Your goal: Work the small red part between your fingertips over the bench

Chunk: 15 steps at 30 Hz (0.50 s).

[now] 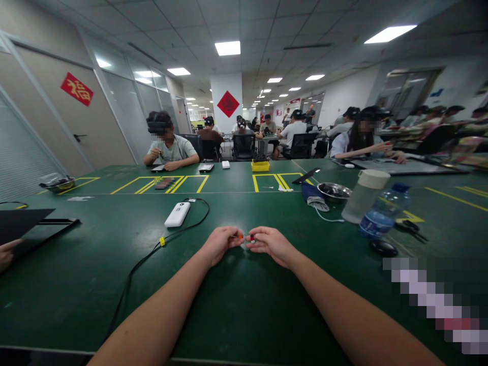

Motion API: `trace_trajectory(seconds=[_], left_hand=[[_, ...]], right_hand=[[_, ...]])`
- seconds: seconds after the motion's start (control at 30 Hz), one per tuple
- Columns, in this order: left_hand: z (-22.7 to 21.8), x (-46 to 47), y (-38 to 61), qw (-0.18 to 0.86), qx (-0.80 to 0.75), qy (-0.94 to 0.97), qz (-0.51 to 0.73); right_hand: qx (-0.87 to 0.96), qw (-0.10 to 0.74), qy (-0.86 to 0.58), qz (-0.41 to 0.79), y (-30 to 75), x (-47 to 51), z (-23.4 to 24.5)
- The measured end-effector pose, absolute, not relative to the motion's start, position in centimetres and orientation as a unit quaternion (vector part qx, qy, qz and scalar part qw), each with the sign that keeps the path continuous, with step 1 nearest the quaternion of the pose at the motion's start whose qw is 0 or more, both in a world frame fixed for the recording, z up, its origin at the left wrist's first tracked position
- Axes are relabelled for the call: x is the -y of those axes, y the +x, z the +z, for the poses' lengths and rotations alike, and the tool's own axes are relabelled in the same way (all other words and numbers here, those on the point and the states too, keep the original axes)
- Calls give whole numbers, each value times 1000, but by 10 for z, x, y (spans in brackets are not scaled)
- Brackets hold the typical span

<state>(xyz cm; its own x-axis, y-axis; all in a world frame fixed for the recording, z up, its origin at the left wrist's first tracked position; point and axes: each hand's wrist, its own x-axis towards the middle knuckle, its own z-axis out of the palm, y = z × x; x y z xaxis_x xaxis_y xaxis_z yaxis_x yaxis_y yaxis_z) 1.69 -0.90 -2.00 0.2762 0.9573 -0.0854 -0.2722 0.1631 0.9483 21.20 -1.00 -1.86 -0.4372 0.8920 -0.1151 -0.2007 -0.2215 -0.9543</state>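
Both hands meet over the middle of the green table (244, 300), a small gap between their fingertips. My left hand (223, 245) pinches a tiny orange piece (240, 236) between thumb and fingers. In the pinch of my right hand (272, 245) sits a small red and white piece (252, 239). The two pieces face each other and look apart. Both are too small to name the kind, and the fingers cover part of each.
Left of my hands lies a white power bank (177, 214) with a black cable (131, 272). On the right stand a water bottle (383, 211), a frosted bottle (365, 195), a metal bowl (334, 191) and a black mouse (384, 248). Other people sit across the table.
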Motion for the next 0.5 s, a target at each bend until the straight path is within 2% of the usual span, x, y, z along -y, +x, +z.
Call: trace_trajectory(seconds=[0.5], left_hand=[[-22, 10, 15, 620, -408, 485, 462]], right_hand=[[510, 402, -367, 666, 212, 14, -12]])
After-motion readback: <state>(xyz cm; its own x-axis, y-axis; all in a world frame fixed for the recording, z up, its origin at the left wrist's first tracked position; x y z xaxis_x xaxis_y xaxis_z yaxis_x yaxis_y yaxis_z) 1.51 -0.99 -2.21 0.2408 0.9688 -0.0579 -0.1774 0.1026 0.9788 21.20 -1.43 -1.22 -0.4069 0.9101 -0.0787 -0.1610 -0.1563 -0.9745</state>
